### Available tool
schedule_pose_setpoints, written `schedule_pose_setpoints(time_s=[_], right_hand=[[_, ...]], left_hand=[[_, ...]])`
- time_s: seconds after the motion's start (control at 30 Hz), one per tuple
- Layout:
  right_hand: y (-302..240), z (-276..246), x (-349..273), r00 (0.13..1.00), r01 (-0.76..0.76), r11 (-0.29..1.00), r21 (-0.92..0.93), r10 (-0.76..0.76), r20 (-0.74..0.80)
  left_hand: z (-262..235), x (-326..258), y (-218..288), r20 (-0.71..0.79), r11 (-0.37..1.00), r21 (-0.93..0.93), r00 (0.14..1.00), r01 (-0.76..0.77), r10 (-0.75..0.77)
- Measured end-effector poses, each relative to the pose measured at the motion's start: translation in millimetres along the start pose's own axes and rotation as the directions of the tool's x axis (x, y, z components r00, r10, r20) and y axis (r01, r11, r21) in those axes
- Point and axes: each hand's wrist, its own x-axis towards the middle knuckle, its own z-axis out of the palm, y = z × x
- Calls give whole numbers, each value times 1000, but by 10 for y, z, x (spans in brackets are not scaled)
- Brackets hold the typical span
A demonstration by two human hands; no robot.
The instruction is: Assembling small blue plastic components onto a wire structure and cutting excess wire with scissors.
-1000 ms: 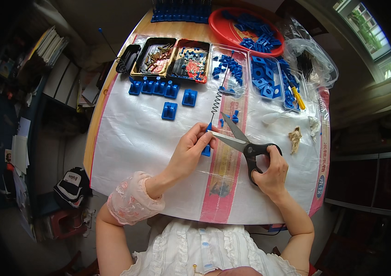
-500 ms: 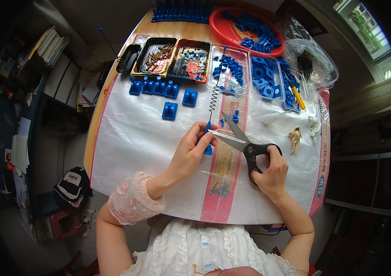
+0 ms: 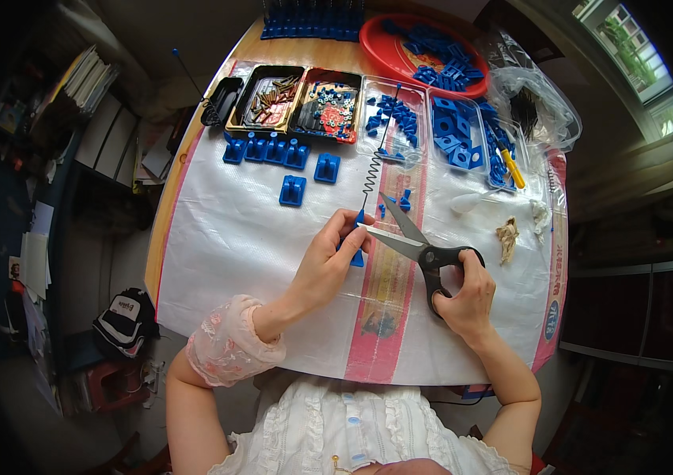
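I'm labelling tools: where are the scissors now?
In the head view, right of centre, the scissors are open in the right hand, one blade beside the left hand.

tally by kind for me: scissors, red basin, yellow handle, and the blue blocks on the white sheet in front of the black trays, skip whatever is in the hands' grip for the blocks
Scissors: 1
Red basin: 1
Yellow handle: 1
Blue blocks: 6
Total: 9
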Motion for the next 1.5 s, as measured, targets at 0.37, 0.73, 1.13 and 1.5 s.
schedule_pose_setpoints(time_s=[0.37,0.73,1.13,1.5], right_hand=[[-17,7,-1,1000,-8,1000,16,9,-8],[-11,8,2,1000,-3,1000,10,3,-5],[-21,9,-7,1000,-21,1000,1,21,4],[-27,6,-7,1000,-27,1000,7,27,10]], left_hand=[[-32,11,-53,11,997,-58,999,46,-45],[-1,0,-52,-2,998,-57,1000,10,-10],[-9,-6,9,-26,998,65,1000,19,-17],[0,4,-25,0,997,-67,999,39,-39]])
